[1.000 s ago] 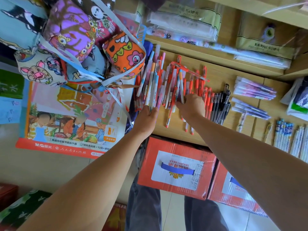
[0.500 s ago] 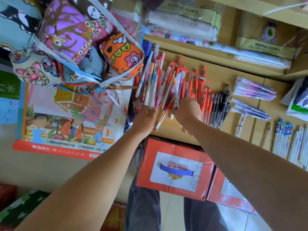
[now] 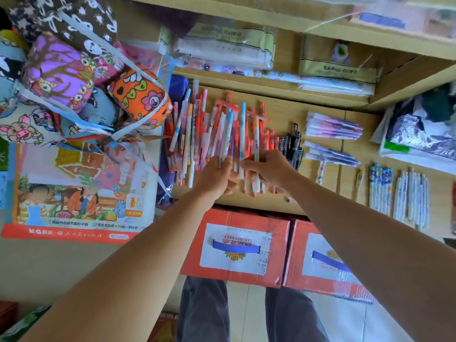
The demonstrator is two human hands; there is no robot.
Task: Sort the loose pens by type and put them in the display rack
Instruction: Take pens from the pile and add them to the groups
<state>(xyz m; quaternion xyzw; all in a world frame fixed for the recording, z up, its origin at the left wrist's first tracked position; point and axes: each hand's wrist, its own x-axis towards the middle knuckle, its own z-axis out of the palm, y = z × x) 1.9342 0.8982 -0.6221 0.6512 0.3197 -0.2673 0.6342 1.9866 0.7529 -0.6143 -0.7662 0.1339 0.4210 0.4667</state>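
While both arms reach over the front edge, shelf point(image 3: 283, 112): wooden; carries every pen group in a row from left to right.
Fabric pouches point(image 3: 61, 77): patterned, tied in a bundle with ribbon, at the left edge of the shelf, just beside the pile.
Printed pack point(image 3: 74, 193): below the pouches, left of the shelf.
Cartons point(image 3: 246, 218): two, red, side by side under the front edge.
Loose pens point(image 3: 204, 134): mixed pile at the left end of the shelf; orange, pink, blue and white barrels overlap, lying roughly front to back.
Purple pens point(image 3: 330, 125): two stacks laid crosswise, right of centre, one behind the other.
Patterned pens point(image 3: 380, 188): blue-and-white group near the front edge, toward the right end.
Black pens point(image 3: 293, 144): tight group between the pile and the purple pens.
Left hand point(image 3: 217, 178): over the pile's near ends; fingers together and extended, tips touching pale barrels; whether they grip cannot be told.
Right hand point(image 3: 271, 169): just beside the left hand, at the pile's right margin; fingers curled, pinching the white pen.
White pen point(image 3: 256, 139): orange cap toward the back edge, aligned front to back, lower barrel inside the right hand.
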